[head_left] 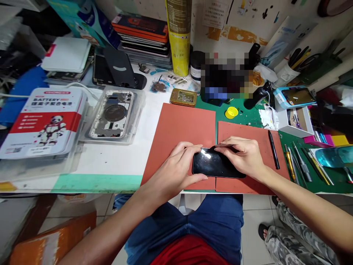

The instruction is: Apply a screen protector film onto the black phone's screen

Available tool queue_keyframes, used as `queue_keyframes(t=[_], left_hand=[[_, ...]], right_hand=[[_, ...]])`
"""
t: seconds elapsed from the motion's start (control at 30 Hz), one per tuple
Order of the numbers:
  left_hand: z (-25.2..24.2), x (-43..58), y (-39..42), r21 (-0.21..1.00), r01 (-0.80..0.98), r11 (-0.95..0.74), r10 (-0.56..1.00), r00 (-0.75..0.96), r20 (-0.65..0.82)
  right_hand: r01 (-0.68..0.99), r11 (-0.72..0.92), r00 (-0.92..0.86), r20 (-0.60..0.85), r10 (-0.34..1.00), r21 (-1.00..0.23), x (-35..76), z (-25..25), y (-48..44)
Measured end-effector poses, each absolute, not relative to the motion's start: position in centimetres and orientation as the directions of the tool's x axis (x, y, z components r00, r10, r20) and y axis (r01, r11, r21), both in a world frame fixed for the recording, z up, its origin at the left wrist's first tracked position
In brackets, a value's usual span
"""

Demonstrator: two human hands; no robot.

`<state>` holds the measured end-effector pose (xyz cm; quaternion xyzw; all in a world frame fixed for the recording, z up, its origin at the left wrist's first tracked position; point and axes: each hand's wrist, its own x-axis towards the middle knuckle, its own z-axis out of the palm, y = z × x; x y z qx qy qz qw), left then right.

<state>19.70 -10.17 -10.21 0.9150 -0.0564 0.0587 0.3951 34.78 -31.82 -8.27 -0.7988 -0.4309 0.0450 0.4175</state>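
The cluttered workbench (116,162) fills the view, and two red mats lie side by side at its near edge, the left mat (179,125) being the bigger and the right mat (248,132) just beside it. Well out toward 10 o'clock from their seam sit a white battery box (44,121) and, nearer, a clear tray (114,114) holding a bare phone housing. A black phone (213,165) lies glass up across the seam, its long axis running from 9 to 3 o'clock, parallel to the bench edge. Both hands are on it and apart, one at each short end. The left hand (176,167) comes in from 9 o'clock and clamps that end, with its fingers over the far edge and its thumb along the near edge. The right hand (244,156) covers the 3 o'clock end and pinches a thin dark sliver (224,146) that lies against the phone's far long edge at about 12 to 1 o'clock. Neither hand is clearly nearer. A black pen (274,149) lies beyond the right hand at 3 o'clock, and a yellow cap (231,112) lies at 12.
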Motion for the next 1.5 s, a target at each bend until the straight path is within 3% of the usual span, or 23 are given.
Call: queue_keyframes(t=[0.33, 0.53, 0.87, 1.0, 1.2, 1.33, 1.4, 1.5], left_hand=[[-10.2, 19.6, -10.2, 0.745, -0.135, -0.653, -0.047, 0.989, 0.137], [-9.7, 19.5, -10.1, 0.750, -0.109, -0.653, -0.045, 0.993, 0.106], [-10.0, 19.5, -10.1, 0.754, -0.086, -0.651, -0.024, 0.995, 0.093], [-10.2, 19.5, -10.0, 0.747, -0.091, -0.659, -0.026, 0.995, 0.099], [-10.0, 19.5, -10.1, 0.737, -0.071, -0.672, -0.015, 0.996, 0.082], [-9.8, 19.4, -10.0, 0.721, -0.153, -0.676, -0.024, 0.982, 0.186], [-9.6, 19.2, -9.7, 0.707, -0.188, -0.682, 0.065, 0.947, 0.315], [-9.4, 18.2, -8.6, 0.665, -0.115, -0.738, 0.271, 0.852, 0.448]], right_hand=[[0.670, -0.262, 0.605, 0.306, 0.735, -0.695, 34.9, -8.3, -31.6], [0.651, -0.284, 0.594, 0.240, 0.768, -0.704, 35.1, -7.8, -32.0], [0.645, -0.240, 0.631, 0.328, 0.703, -0.725, 34.4, -8.4, -31.7], [0.564, -0.248, 0.714, 0.314, 0.626, -0.788, 34.3, -8.4, -31.9], [0.315, -0.212, 0.867, 0.190, 0.460, -0.925, 34.9, -7.2, -32.8], [0.049, -0.316, 0.927, -0.075, 0.369, -0.948, 37.3, -5.8, -35.4], [-0.076, -0.352, 0.909, -0.210, 0.359, -0.933, 38.7, -5.4, -37.2], [-0.129, -0.420, 0.875, -0.303, 0.378, -0.898, 40.3, -5.8, -39.7]])
